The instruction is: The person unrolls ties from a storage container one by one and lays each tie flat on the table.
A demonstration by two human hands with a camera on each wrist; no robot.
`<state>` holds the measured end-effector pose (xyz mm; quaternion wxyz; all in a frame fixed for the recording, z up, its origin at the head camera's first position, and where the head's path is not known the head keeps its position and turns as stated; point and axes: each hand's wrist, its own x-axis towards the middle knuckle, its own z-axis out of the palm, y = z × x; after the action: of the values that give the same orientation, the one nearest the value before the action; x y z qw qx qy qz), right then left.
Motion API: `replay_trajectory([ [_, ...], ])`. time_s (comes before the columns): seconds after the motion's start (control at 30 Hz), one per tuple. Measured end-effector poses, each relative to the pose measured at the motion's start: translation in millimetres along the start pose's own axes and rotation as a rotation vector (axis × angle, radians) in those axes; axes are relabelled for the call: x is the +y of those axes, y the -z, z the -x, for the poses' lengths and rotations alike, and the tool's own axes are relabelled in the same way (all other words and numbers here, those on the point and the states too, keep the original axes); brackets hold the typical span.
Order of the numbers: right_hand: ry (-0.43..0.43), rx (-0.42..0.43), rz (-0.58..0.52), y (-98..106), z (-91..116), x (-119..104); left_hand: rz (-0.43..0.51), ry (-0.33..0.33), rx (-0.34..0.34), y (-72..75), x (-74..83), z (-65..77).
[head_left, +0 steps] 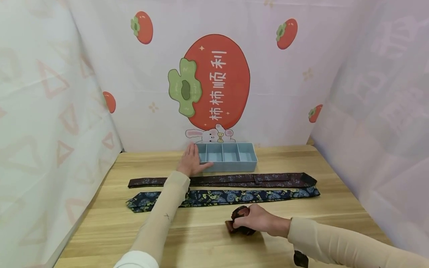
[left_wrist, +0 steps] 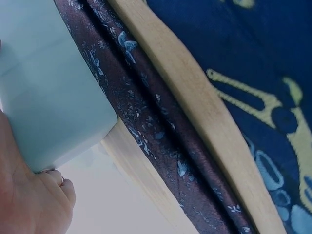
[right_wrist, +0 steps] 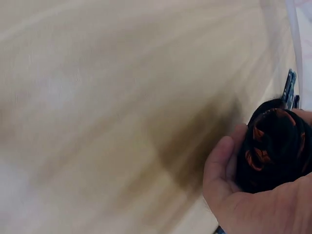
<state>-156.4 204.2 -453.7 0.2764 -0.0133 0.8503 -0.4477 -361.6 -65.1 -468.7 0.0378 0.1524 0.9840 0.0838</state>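
My left hand [head_left: 191, 160] holds the left end of a pale blue storage box [head_left: 231, 166], its thumb along the front wall and its fingers along the left side. Four-way dividers split the box, and no contents show in the visible compartments. The left wrist view shows the box's smooth wall [left_wrist: 53, 87] beside that hand. My right hand [head_left: 259, 219] grips a rolled necktie [head_left: 242, 212], dark with orange-red patterning, low over the near part of the table. In the right wrist view, fingers and thumb wrap round the dark roll [right_wrist: 273, 146].
Two neckties lie flat across the table [head_left: 197, 230]: a dark maroon flowered one [head_left: 281, 180] just before the box and a navy patterned one [head_left: 231, 197] nearer. A dark piece [head_left: 301, 258] shows below the right sleeve. Printed cloth [head_left: 268, 93] walls the back and sides.
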Motion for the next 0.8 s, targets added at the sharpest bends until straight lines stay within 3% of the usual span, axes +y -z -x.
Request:
replay_trajectory([
  [0.2,-0.048,0.069,0.011,-8,1,3,-0.031,0.003,-0.005,2.2,-0.1,-3.3],
  [0.53,0.043,0.099,0.275,-8,-2,-4,0.007,0.019,0.006,19.3,-3.8,-4.5],
  [0.67,0.037,0.102,0.345,-8,-1,-4,0.023,0.013,0.010,16.9,-6.4,-3.0],
  [0.8,0.033,0.120,0.332,-5,4,2,0.052,-0.008,0.013,11.5,-7.2,0.8],
])
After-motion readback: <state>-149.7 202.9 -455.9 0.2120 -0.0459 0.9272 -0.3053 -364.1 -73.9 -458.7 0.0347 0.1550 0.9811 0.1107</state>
